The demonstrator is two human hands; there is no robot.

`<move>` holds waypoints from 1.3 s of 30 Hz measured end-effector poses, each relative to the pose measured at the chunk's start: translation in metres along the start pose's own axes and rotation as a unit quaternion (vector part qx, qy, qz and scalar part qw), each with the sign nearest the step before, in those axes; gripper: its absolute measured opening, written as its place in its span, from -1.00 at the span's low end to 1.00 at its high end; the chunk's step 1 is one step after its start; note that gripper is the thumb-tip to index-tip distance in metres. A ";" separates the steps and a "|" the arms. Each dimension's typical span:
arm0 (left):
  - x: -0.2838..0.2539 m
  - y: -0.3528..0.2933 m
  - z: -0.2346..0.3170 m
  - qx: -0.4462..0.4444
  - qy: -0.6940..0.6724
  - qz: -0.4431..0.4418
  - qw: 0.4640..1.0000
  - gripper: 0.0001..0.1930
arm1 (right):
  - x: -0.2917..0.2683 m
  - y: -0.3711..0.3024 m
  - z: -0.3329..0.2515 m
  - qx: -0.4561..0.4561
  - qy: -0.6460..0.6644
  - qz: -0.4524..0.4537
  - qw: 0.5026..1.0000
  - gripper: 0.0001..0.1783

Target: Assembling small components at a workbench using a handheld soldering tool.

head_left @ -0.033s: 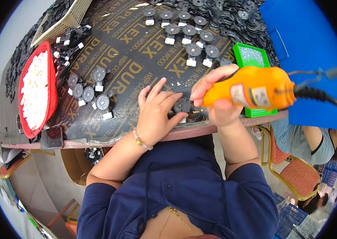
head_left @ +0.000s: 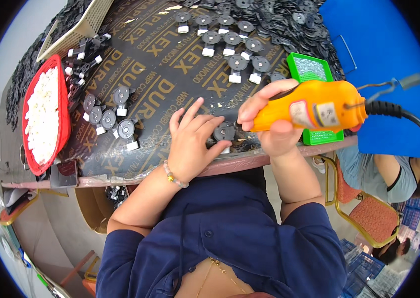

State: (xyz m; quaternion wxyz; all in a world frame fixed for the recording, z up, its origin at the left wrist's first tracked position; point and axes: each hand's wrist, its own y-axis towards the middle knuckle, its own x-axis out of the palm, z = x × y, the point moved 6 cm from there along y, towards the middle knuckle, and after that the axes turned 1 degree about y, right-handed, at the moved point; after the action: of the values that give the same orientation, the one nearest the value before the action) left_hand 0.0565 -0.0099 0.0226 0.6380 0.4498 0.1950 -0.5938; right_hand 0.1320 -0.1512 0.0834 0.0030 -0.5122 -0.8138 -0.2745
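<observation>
In my right hand (head_left: pixel 274 119) is an orange electric screwdriver (head_left: pixel 314 107), held almost level with its tip pointing left. Its tip end lies beside a round black plastic part with a white block (head_left: pixel 224 131) near the table's front edge; my fingers hide whether it touches. My left hand (head_left: pixel 192 141) rests on the table, with thumb and index finger either side of that part and the other fingers stretched out. Several similar black parts (head_left: pixel 125 129) lie left of my left hand, and more parts (head_left: pixel 238 63) stand in rows farther back.
A red basket (head_left: pixel 64 119) of small white pieces stands at left, by a beige crate (head_left: pixel 73 37). Right of centre, a green tray (head_left: pixel 330 64) holds small metallic pieces. Black parts are heaped (head_left: pixel 289 22) at the back. A black cord (head_left: pixel 416 121) hangs right; a person (head_left: pixel 391 174) sits beyond.
The whole view has shifted slightly. The wires and cord behind the screwdriver sit a little differently; both hands keep their places around the part.
</observation>
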 end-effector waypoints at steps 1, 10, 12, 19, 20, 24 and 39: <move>-0.001 -0.001 -0.002 -0.006 0.006 0.001 1.000 -0.47 | -0.012 0.000 -0.002 -0.005 -0.005 0.004 1.000 -0.25; 0.001 -0.002 0.001 0.012 0.025 0.011 1.000 -0.47 | -0.152 -0.032 -0.096 -0.108 -0.293 0.204 0.928 -0.38; 0.002 -0.002 0.002 0.013 0.025 0.008 1.000 -0.47 | -0.159 -0.042 -0.088 -0.120 -0.264 0.203 0.935 -0.39; 0.002 -0.001 0.002 0.008 0.039 -0.003 0.999 -0.45 | -0.166 -0.049 -0.081 -0.139 -0.221 0.197 0.945 -0.39; 0.002 -0.001 0.001 0.005 0.039 -0.004 0.999 -0.45 | -0.167 -0.049 -0.080 -0.131 -0.218 0.200 0.946 -0.38; 0.003 -0.001 0.001 0.006 0.043 -0.007 0.999 -0.42 | -0.168 -0.051 -0.079 -0.132 -0.223 0.199 0.945 -0.36; 0.000 -0.003 -0.004 -0.009 -0.001 0.006 1.000 -0.47 | -0.002 -0.013 -0.024 -0.049 0.011 -0.041 0.998 -0.14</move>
State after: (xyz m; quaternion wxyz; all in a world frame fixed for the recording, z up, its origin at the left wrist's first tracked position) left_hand 0.0551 -0.0065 0.0192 0.6458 0.4444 0.1973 -0.5887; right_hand 0.1155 -0.1677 0.0976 -0.0245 -0.4747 -0.8197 -0.3197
